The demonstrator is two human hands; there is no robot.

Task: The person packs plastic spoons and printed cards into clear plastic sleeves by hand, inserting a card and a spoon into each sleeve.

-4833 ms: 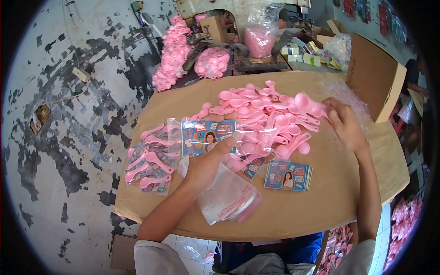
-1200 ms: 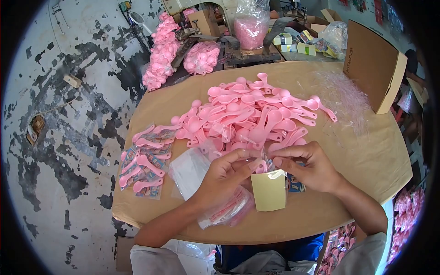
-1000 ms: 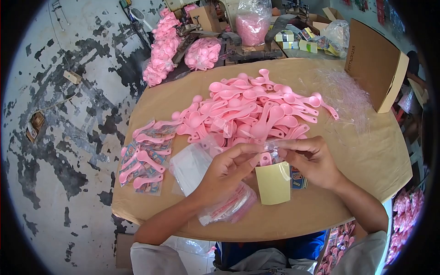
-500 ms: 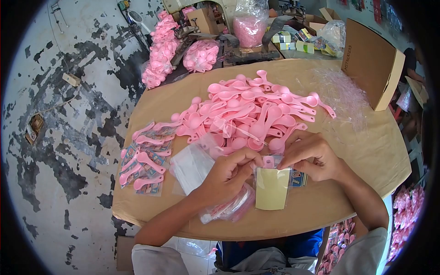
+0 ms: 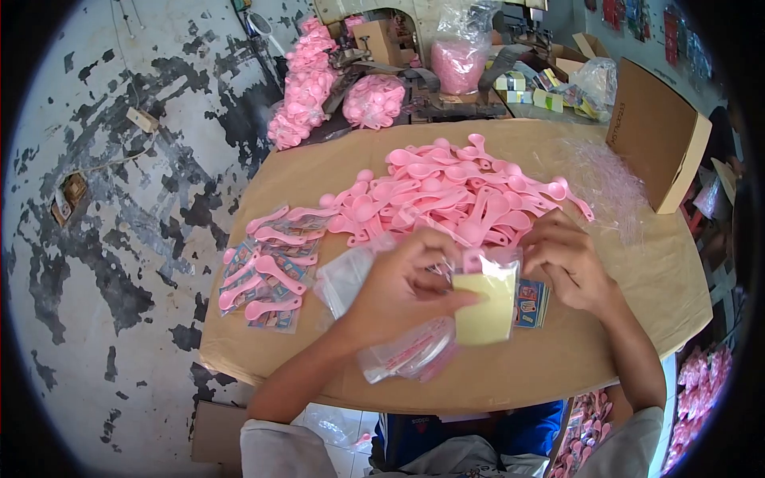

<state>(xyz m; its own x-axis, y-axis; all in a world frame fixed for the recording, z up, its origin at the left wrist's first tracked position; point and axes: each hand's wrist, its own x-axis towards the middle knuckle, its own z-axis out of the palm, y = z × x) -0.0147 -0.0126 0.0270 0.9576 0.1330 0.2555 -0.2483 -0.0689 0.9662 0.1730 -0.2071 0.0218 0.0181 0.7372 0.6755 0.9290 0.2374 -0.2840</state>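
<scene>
My left hand (image 5: 414,283) is closed on a clear plastic bag (image 5: 504,259), thumb across its front. Inside the bag sit a pale yellow card (image 5: 488,315) and a pink measuring spoon, of which only the handle end (image 5: 472,260) shows at the top. Close by the bag's right edge is my right hand (image 5: 564,261), its fingers curled together; whether they pinch anything is hidden. Beneath and right of the bag lie printed cards (image 5: 531,304). Behind both hands spreads a heap of pink measuring spoons (image 5: 434,191).
Left on the table (image 5: 263,358) lie packed spoons with cards (image 5: 271,275). Empty clear bags (image 5: 339,279) and another plastic packet (image 5: 410,350) are under my left forearm. A cardboard box (image 5: 657,131) stands at the right, beside loose clear strips (image 5: 602,179). Bagged spoons (image 5: 373,101) stand behind.
My left hand has shifted its hold down onto the bag's front, and the bag has risen and tilted a little. My right hand has moved off the bag's top edge to the right.
</scene>
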